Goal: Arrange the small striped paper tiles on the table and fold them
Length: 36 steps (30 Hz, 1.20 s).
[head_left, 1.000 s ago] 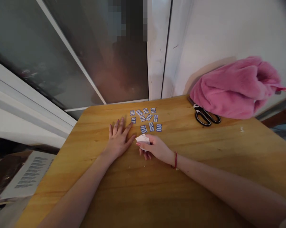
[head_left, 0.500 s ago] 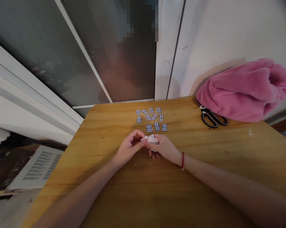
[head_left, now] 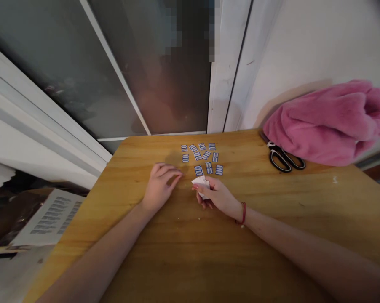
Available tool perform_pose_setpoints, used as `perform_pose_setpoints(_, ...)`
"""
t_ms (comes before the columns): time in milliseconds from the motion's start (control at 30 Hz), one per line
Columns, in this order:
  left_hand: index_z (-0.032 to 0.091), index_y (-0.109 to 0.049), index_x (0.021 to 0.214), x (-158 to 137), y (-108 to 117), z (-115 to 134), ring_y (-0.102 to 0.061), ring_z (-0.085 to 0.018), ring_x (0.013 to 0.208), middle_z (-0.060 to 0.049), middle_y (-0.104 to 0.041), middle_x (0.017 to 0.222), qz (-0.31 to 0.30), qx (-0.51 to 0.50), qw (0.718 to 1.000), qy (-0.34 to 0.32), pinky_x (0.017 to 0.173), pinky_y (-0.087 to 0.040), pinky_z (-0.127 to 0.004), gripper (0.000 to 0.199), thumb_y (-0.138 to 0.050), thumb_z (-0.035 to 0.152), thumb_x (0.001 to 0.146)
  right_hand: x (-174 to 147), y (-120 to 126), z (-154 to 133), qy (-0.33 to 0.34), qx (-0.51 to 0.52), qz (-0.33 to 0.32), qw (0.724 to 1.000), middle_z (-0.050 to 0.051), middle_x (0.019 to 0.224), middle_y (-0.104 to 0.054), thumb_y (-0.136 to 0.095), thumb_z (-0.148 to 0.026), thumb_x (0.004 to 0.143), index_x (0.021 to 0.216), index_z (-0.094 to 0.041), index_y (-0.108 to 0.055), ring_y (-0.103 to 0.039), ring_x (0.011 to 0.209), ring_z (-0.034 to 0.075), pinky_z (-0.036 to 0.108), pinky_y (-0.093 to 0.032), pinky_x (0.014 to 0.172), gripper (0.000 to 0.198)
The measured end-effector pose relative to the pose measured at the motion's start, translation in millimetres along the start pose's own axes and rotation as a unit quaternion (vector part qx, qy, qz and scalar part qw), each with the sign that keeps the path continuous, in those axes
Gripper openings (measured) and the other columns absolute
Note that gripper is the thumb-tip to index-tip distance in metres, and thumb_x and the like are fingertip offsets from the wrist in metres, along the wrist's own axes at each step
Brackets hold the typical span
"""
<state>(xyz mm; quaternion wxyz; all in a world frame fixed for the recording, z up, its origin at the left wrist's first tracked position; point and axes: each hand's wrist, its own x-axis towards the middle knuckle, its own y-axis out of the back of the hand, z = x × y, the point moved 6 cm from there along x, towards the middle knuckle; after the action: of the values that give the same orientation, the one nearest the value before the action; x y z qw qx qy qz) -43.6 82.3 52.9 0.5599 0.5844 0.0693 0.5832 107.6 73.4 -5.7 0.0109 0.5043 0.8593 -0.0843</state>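
Note:
My right hand (head_left: 218, 192) grips a small bundle of white paper slips (head_left: 201, 185), thumb on top and fingers curled beneath. To its left, over the wood, is my left hand (head_left: 160, 185). Its thumb and fingertips come together in a pinch, and whatever they may hold is too small to make out. Just beyond both hands lie several small paper pieces printed with blue-edged bars (head_left: 198, 156), in loose rows and at various angles. One printed piece (head_left: 198, 170) sits right above the bundle.
Black-handled scissors (head_left: 281, 161) lie at the back right, partly under a pink plush cloth (head_left: 329, 122). The wooden table (head_left: 190, 261) meets a glass-panelled door (head_left: 171, 105) at the back. A printed cardboard box (head_left: 51, 219) stands below the left edge.
My left hand has drawn away from the slip bundle, moving left and slightly up. My right hand keeps hold of the bundle in nearly the same place.

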Motion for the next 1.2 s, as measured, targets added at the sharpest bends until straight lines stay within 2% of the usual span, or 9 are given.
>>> perform_pose_setpoints(167, 0.024, -0.064, 0.093, -6, -26, -2, -0.054, -0.018, 0.094, -0.001, -0.067, 0.097, -0.145, 0.039, 0.989, 0.002, 0.084, -0.041, -0.035, 0.016, -0.049, 0.02, 0.087, -1, 0, -2, 0.003, -0.002, -0.001, 1.0, -0.006, 0.052, -0.052, -0.049, -0.043, 0.085, 0.083, -0.017, -0.048, -0.046, 0.036, 0.005, 0.016, -0.027, 0.031, 0.025)
perform_pose_setpoints(400, 0.021, -0.055, 0.116, -11, -30, 12, -0.046, -0.022, 0.118, -0.004, -0.058, 0.123, -0.188, 0.082, 0.978, -0.041, 0.097, -0.033, -0.04, 0.031, -0.042, 0.016, 0.088, -2, -2, -6, 0.001, 0.027, -0.001, 1.0, -0.008, 0.049, -0.045, -0.04, -0.045, 0.088, 0.081, -0.018, -0.046, -0.043, 0.035, 0.005, 0.015, -0.025, 0.032, 0.029)
perform_pose_setpoints(533, 0.019, -0.055, 0.114, -10, -22, 20, -0.046, -0.022, 0.116, -0.006, -0.061, 0.116, -0.156, 0.041, 0.986, -0.04, 0.097, -0.034, -0.04, 0.031, -0.042, 0.014, 0.086, 0, 0, -3, -0.003, 0.023, 0.001, 1.0, -0.007, 0.05, -0.049, -0.043, -0.043, 0.087, 0.082, -0.018, -0.046, -0.046, 0.036, 0.005, 0.015, -0.026, 0.032, 0.026)
perform_pose_setpoints(633, 0.018, -0.056, 0.106, -10, -11, 28, -0.054, -0.02, 0.099, -0.007, -0.065, 0.101, -0.117, -0.053, 0.991, -0.026, 0.09, -0.039, -0.037, 0.025, -0.042, 0.016, 0.087, 0, 0, -2, -0.007, 0.014, -0.001, 1.0, -0.007, 0.049, -0.052, -0.049, -0.041, 0.084, 0.083, -0.018, -0.045, -0.044, 0.035, 0.005, 0.015, -0.027, 0.032, 0.024)
perform_pose_setpoints(733, 0.018, -0.057, 0.099, -10, -9, 32, -0.057, -0.017, 0.085, -0.005, -0.064, 0.091, -0.114, -0.155, 0.981, 0.013, 0.082, -0.043, -0.032, 0.018, -0.043, 0.022, 0.088, -1, -2, -5, 0.002, -0.007, -0.011, 1.0, -0.007, 0.049, -0.053, -0.054, -0.041, 0.081, 0.084, -0.017, -0.046, -0.043, 0.036, 0.005, 0.016, -0.031, 0.035, 0.026)
perform_pose_setpoints(867, 0.02, -0.06, 0.082, -10, -17, 23, -0.059, -0.013, 0.075, 0.0, -0.064, 0.079, -0.143, -0.229, 0.955, 0.123, 0.071, -0.046, -0.024, 0.015, -0.052, 0.032, 0.084, -2, -5, -5, 0.007, -0.039, -0.022, 0.999, -0.006, 0.049, -0.055, -0.06, -0.041, 0.077, 0.078, -0.018, -0.044, -0.042, 0.038, 0.005, 0.017, -0.033, 0.036, 0.028)
perform_pose_setpoints(967, 0.02, -0.063, 0.077, -10, -20, 15, -0.06, -0.013, 0.075, 0.001, -0.066, 0.078, -0.137, -0.244, 0.948, 0.154, 0.072, -0.046, -0.023, 0.015, -0.058, 0.034, 0.08, -2, -4, -4, 0.011, -0.052, -0.017, 0.998, -0.007, 0.049, -0.053, -0.061, -0.041, 0.076, 0.076, -0.018, -0.042, -0.041, 0.038, 0.005, 0.016, -0.032, 0.036, 0.03)
perform_pose_setpoints(1100, 0.021, -0.065, 0.078, -11, -20, 1, -0.062, -0.014, 0.077, 0.0, -0.068, 0.079, -0.1, -0.258, 0.939, 0.205, 0.075, -0.047, -0.025, 0.015, -0.061, 0.035, 0.078, -2, -2, -5, 0.017, -0.059, -0.014, 0.998, -0.008, 0.05, -0.049, -0.05, -0.044, 0.083, 0.079, -0.019, -0.041, -0.039, 0.039, 0.005, 0.016, -0.03, 0.036, 0.028)
perform_pose_setpoints(1200, 0.019, -0.065, 0.079, -11, -11, -11, -0.062, -0.015, 0.076, -0.001, -0.068, 0.079, -0.028, -0.251, 0.94, 0.228, 0.074, -0.048, -0.026, 0.017, -0.06, 0.035, 0.078, -3, -2, -7, 0.022, -0.055, -0.012, 0.998, -0.008, 0.05, -0.047, -0.046, -0.045, 0.085, 0.081, -0.019, -0.04, -0.038, 0.039, 0.005, 0.016, -0.029, 0.036, 0.027)
